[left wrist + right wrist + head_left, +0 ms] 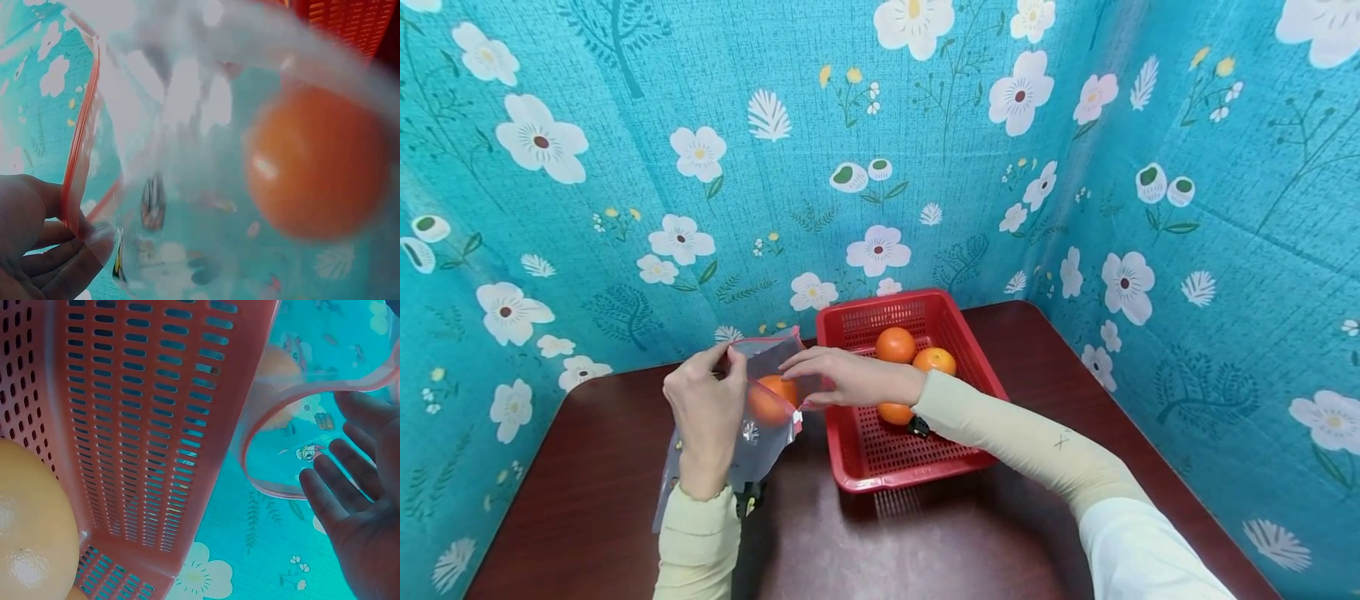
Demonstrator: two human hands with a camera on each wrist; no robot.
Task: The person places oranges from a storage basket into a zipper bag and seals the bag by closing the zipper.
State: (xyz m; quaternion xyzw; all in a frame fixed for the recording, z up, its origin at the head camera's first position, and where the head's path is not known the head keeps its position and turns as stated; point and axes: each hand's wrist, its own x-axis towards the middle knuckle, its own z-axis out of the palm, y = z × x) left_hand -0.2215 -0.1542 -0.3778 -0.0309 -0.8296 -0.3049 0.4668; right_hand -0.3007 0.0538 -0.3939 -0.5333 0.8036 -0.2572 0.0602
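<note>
My left hand [703,408] pinches the red-edged rim of a clear zip bag [760,458] between thumb and fingers. In the left wrist view the red zip strip [84,119] runs up from those fingertips. An orange [771,402] is inside the bag, seen through the clear film. My right hand [853,379] is at the bag's mouth, fingers extended and holding no fruit. The right wrist view shows its loose, spread fingers [340,481] beside the open red rim [275,412], with the orange blurred behind the film.
Right of the bag stands a red perforated basket [842,454] on the dark brown table [880,533]. Several oranges [895,344] lie in it, partly hidden by my right forearm. Blue floral cloth [775,208] hangs behind and at both sides.
</note>
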